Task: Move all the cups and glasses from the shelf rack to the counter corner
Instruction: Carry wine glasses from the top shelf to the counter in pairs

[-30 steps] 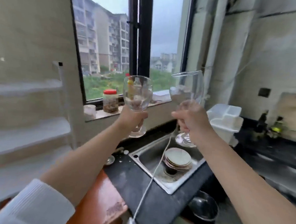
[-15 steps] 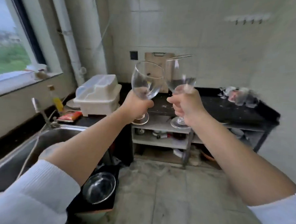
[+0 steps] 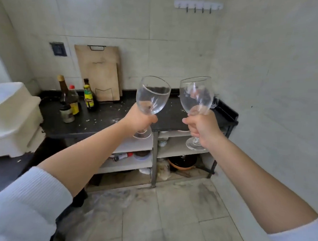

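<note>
So each hand was wrapped around a wine glass stem: left hand [image 3: 141, 119] with one glass [image 3: 152, 96], right hand [image 3: 202, 128] with the other glass [image 3: 196, 96], both held above the black counter [image 3: 106, 117]. Thin, fragile, probably slippery, so gripping the stem seemed safest.

Bottles [image 3: 71, 99] — cutting board [image 3: 100, 71] behind.

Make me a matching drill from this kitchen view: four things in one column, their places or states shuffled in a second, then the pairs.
Things
1. left wine glass
2. right wine glass
3. cutting board
4. hook rail

Places or states
A. leaning upright on the wall behind the black counter
B. mounted high on the wall
C. held by the right hand
D. held by the left hand

Pairs: 1-D, 2-C, 3-A, 4-B
</note>
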The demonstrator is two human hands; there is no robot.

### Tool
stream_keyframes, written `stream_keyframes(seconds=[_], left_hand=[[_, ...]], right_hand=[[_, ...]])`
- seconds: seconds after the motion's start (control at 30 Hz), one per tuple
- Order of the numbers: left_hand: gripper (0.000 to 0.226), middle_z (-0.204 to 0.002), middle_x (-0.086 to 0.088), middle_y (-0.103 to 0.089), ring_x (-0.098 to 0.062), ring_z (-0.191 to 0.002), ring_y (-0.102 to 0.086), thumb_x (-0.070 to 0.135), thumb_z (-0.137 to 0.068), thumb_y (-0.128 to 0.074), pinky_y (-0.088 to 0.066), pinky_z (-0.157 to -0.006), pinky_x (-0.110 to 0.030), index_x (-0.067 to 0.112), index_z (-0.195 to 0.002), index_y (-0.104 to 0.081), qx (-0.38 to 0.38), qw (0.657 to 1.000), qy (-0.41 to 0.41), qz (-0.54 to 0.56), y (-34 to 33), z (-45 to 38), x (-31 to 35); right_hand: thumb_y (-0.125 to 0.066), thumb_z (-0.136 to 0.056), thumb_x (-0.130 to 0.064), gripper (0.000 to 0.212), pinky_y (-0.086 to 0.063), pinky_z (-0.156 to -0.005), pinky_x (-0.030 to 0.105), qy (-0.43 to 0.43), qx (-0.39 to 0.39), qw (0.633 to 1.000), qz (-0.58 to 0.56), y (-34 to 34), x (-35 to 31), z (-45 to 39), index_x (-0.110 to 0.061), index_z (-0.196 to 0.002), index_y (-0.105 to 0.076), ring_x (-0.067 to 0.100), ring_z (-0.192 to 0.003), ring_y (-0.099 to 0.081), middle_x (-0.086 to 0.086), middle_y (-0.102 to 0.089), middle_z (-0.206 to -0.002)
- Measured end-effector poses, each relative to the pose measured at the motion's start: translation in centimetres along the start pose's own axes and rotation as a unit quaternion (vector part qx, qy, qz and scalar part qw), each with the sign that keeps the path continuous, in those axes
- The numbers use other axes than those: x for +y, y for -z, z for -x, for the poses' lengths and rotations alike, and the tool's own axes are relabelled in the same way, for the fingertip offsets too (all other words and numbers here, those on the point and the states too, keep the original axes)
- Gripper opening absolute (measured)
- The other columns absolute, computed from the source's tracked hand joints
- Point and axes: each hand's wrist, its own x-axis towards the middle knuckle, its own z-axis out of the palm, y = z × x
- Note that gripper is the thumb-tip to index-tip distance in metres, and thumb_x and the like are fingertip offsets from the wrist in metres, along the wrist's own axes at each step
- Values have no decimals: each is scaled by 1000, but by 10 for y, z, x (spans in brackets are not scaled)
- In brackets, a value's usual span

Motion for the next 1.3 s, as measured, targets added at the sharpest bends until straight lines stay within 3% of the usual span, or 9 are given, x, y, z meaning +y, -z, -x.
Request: stream_keyframes(seconds=[0.13,0.4,0.67,0.77,0.87,1.0,1.1,1.23,1.3], left_hand=[[43,-46,-3,-34,-3,-25,-28,-12,-76,-51,-25,-39,-19,13,-48,-30,-38,999,12,-2,-3,-91,-19],[43,-49,-5,-34,-15,-37,-32,-11,-78,-50,-27,-47,-25,12,-47,-31,-81,995,62,17,-29,-239,-72],[15,-31,7,-45,-3,-33,-42,14,-86,-61,-40,-50,-16,16,-76,-50,-82,989,81,95,-46,-343,-144],[39,-51,6,-54,0,-33,-46,18,-84,-59,-39,-55,-24,10,-118,-42,-54,982,86,161,-57,-391,-159],[45,-74,0,-52,0,-33,-47,25,-79,-59,-39,-48,-21,22,-117,-35,14,970,84,226,-71,-447,-162],[23,-79,1,-49,1,-31,-43,24,-87,-57,-35,-34,-11,34,-89,-36,87,946,98,297,-81,-518,-163],[21,-81,0,-52,-1,-42,-50,25,-89,-57,-40,-35,-11,31,-95,-38,92,950,114,276,-89,-556,-167],[52,-88,5,-58,-9,-71,-62,16,-81,-67,-54,-57,-17,28,-116,-30,69,963,128,227,-102,-601,-185],[66,-91,3,-58,-12,-80,-61,5,-76,-72,-54,-77,-30,30,-120,-29,66,965,137,211,-110,-621,-195]], right_hand=[[-47,-78,15,38,-13,-31,8,-3,52,999,10,13,6,-81,-17,-64,-33,1,-21,-19,-15,-27,-25],[-49,-78,14,37,-16,-29,8,-50,96,994,7,29,32,-218,-17,-64,-34,1,-21,-21,-12,-29,-23],[-60,-83,-5,23,-20,-29,9,-75,18,993,-93,54,71,-346,-18,-74,-43,0,-23,-23,-11,-31,-27],[-81,-47,-45,55,-20,-29,9,-69,-33,989,-129,66,79,-399,-21,-84,-47,0,-24,-23,-9,-37,-35],[-82,-16,-64,92,-22,-31,9,-49,-37,985,-162,85,83,-458,-26,-95,-52,0,-27,-28,-9,-49,-48],[-85,-9,-58,87,-35,-42,16,-28,27,977,-210,110,89,-525,-23,-83,-55,3,-40,-45,-6,-55,-57],[-85,-10,-57,87,-39,-58,23,-30,70,981,-176,122,94,-562,-22,-84,-56,7,-68,-54,-3,-55,-83],[-70,-64,-10,34,-43,-63,24,29,82,992,-86,133,107,-610,-27,-89,-54,10,-81,-55,-3,-57,-91],[-65,-65,2,45,-48,-68,21,74,81,994,-27,139,115,-627,-32,-93,-53,8,-85,-57,-8,-58,-94]])
